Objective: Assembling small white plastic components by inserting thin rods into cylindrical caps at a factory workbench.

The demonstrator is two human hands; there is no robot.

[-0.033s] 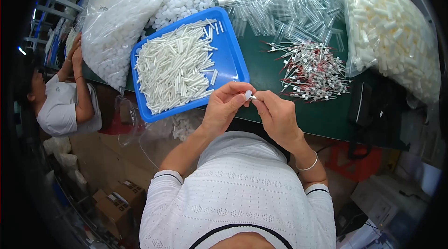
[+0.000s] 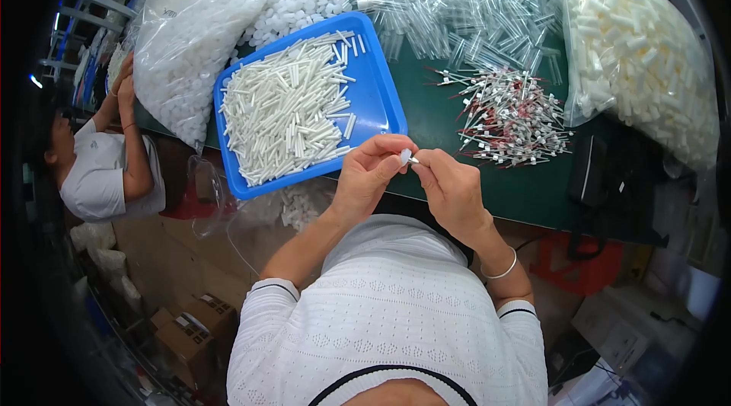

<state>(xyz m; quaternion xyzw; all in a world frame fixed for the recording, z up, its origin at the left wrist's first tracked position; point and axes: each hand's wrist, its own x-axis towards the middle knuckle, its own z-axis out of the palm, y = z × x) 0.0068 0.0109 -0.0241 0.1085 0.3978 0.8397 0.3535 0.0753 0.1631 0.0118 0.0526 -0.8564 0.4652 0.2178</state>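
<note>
Both hands meet at the table's near edge, in front of the blue tray's lower right corner. My left hand pinches a small translucent white plastic cap between thumb and fingers. Close against it, my right hand pinches a tiny white piece, mostly hidden by the fingertips; its kind I cannot make out. The two pieces touch or nearly touch. Left of my hands, many short white sticks lie in the blue tray. To the right is a heap of small white connectors with red leads.
Clear plastic tubes pile up at the back of the green table. A bag of white caps stands at the left, a bag of cream cylinders at the right. Another person works at far left.
The white cap has tilted slightly between my left fingers. Otherwise both hands stay where they were.
</note>
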